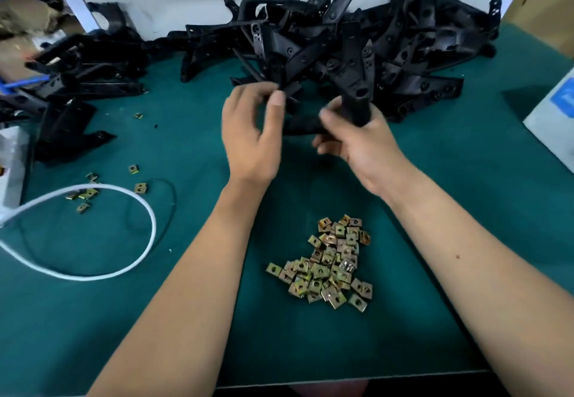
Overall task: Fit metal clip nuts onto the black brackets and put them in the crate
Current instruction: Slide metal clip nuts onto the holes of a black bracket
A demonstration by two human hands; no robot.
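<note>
A: Above the middle of the tabletop (435, 210) I've got both hands on one black bracket (357, 108). Right hand (363, 148) wraps its lower stem, fingers curled tight around it. Left hand (251, 136) pinches the other end, thumb (276, 105) pressed against the tip.

B: Clip nut on it yet?

A: Can't tell, the left hand hides that end and it's blurry. No nut visible between the fingers. My guess: I'm turning the bracket to find the tab.

B: How to do it well?

A: Keep the right hand gripping steady, rotate until the flat tab faces me, then slide a nut on square, open side first, until its hole lines up with the bracket hole. Nuts are close: clip nut pile (329, 266) sits just below my wrists.

B: Anything around?

A: Big bracket heap (372, 42) right behind the hands, touching the held part visually, so snagging a neighbour is a risk. Second bracket stack (71, 86) far left. Loose nuts (90, 193) scattered by a white cable (149, 210) looping on the left. White box (556, 117) at the right edge.

B: Crate?

A: Not clearly in view; can't say where it is.
</note>
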